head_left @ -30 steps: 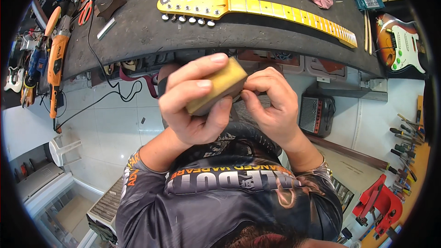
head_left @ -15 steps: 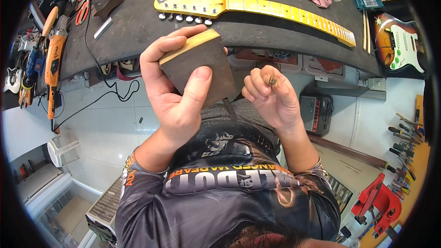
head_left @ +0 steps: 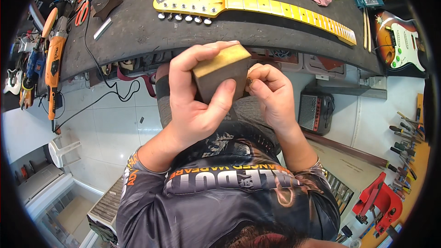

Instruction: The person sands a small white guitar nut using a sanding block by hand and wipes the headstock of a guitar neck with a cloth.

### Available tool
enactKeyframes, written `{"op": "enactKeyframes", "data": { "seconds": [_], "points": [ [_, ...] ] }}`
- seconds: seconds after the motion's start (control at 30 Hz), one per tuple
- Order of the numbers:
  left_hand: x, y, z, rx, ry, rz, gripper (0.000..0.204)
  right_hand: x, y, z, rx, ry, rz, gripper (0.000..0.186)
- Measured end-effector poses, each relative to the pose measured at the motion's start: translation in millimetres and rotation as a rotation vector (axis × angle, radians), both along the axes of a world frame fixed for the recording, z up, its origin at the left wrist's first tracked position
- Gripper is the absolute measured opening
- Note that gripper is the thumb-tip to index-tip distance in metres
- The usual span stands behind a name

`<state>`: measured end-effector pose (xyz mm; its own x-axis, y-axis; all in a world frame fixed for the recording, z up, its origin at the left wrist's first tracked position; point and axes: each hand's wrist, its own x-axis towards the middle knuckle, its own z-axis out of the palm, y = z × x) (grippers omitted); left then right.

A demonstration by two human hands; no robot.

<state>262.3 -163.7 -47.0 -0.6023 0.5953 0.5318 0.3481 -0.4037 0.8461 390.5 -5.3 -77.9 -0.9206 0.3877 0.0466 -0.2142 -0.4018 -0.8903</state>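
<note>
My left hand (head_left: pixel 200 105) grips a dark rectangular block (head_left: pixel 213 82) with a yellow face along its top, my fingers wrapped over the far left side and my thumb across the dark face. At the block's right side, my right hand (head_left: pixel 271 93) pinches a small brownish piece (head_left: pixel 249 82), too small to identify, close to or against the block. Beyond my hands, a yellow guitar neck (head_left: pixel 262 7) with silver tuners along its headstock lies across the dark workbench (head_left: pixel 119 41).
An orange power tool (head_left: pixel 55 73) hangs among tools at the left, near a looping black cable. A sunburst guitar body (head_left: pixel 396 41) is at the right, above screwdrivers and a red clamp tool (head_left: pixel 379 202). A small amplifier (head_left: pixel 314 112) stands below the bench, and a white stool (head_left: pixel 64 149) at lower left.
The block was tilted, then raised leftward, apart from my right hand, which showed the small piece. Now the block has come back right and my hands are together again.
</note>
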Motion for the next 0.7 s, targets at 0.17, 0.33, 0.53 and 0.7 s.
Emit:
{"op": "enactKeyframes", "data": {
  "seconds": [0.17, 0.33, 0.53, 0.7],
  "points": [
    [1, 5, -3, 0.037, 0.231, 0.040, 0.057, -1, -1, 13, 0.280, 0.029, -0.085, 0.012],
    [4, 2, -9, -0.037, 0.351, 0.045, 0.056, 0, 6, 23, 0.319, 0.103, -0.163, 0.012],
    [-3, 0, -16, -0.115, 0.335, 0.169, 0.049, 5, 14, 18, -0.073, -0.014, 0.071, 0.018],
    [-6, 5, -5, -0.171, 0.263, 0.047, 0.035, 3, 11, 12, -0.341, -0.031, 0.238, 0.025]
  ]
}}
